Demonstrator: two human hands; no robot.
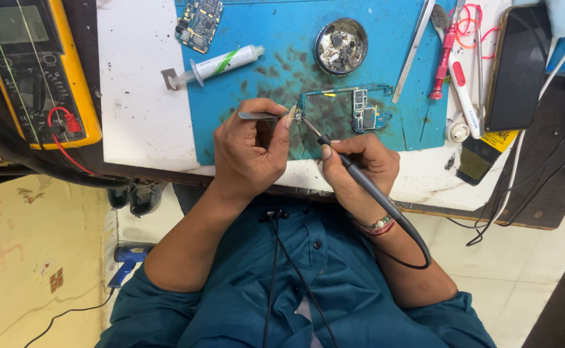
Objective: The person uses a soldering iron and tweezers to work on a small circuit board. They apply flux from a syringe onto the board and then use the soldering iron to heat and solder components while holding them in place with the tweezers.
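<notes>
The left hand (251, 151) is curled into a loose fist, knuckles up, thumb pressed against the forefinger in a pinch. Its bare forearm runs back and outward to a rolled-up teal sleeve. The right hand (363, 164) sits just beside it, fingers closed in a pen-like grip, thumb tip forward. A beaded band circles the right wrist, and that forearm angles back to its own sleeve.

yellow multimeter (37, 71), syringe (214, 64) — dark phone (521, 67)
</notes>
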